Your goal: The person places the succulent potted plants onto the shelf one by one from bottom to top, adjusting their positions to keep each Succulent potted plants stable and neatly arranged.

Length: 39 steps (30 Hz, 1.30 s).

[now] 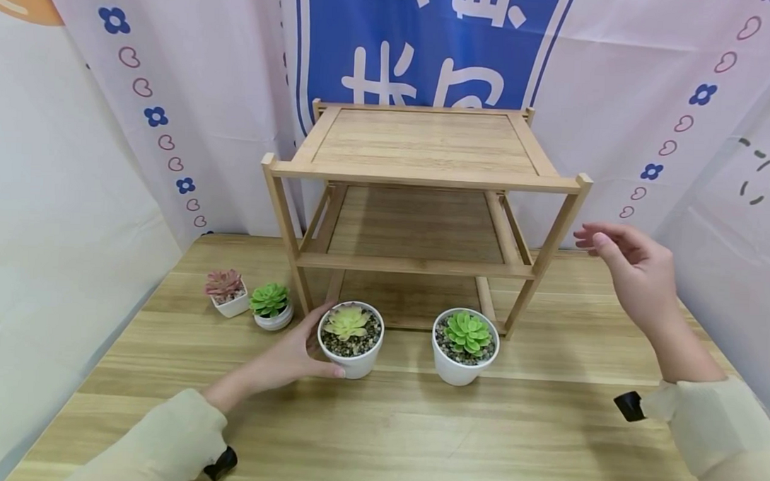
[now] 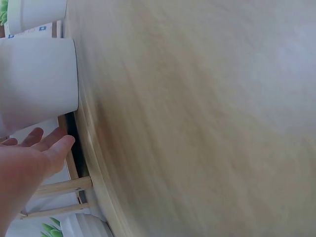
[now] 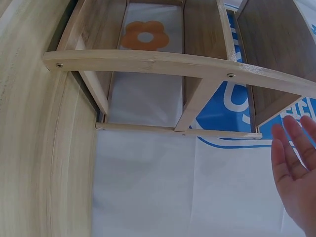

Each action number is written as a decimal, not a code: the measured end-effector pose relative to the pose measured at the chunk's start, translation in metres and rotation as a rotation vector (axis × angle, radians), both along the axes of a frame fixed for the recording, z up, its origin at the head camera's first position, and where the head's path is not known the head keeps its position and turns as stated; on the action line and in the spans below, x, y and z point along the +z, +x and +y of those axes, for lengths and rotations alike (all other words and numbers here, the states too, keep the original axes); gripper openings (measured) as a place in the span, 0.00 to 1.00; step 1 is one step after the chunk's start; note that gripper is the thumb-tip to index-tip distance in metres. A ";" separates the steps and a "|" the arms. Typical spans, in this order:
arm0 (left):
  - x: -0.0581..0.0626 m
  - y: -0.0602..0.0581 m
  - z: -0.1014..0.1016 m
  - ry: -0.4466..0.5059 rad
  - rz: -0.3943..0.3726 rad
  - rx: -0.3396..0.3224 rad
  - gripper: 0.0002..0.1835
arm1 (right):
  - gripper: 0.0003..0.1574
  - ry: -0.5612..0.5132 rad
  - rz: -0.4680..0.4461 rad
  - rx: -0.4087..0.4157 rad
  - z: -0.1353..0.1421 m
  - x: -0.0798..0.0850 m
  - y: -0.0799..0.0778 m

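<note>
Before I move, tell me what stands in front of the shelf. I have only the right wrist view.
Observer: A potted yellow plant and a potted green plant stand side by side in front of the shelf.
Operator: Place the left hand for me.
Observer: The left hand is at the left side of the potted yellow plant.
Operator: Report anything further left.
Observer: A pink plant and a small green plant, both in white pots, stand on the table to the left of the shelf.
</note>
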<state>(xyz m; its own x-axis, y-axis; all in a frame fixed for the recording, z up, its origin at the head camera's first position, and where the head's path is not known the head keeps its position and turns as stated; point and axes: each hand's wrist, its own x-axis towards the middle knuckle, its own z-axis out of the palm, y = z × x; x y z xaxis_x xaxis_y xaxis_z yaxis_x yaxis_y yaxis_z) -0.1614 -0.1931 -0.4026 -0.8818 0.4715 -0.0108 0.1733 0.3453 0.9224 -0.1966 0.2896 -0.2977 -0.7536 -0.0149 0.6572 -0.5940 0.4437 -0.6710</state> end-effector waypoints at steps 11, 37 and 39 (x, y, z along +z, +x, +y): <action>0.000 -0.001 0.006 0.071 -0.025 -0.006 0.65 | 0.16 -0.102 -0.105 0.134 -0.007 0.006 -0.010; 0.000 -0.003 0.010 0.066 -0.016 0.007 0.65 | 0.24 -0.408 -0.131 0.314 -0.040 0.017 -0.024; 0.001 -0.003 0.011 0.068 -0.016 0.007 0.64 | 0.26 -0.460 -0.136 0.329 -0.043 0.018 -0.025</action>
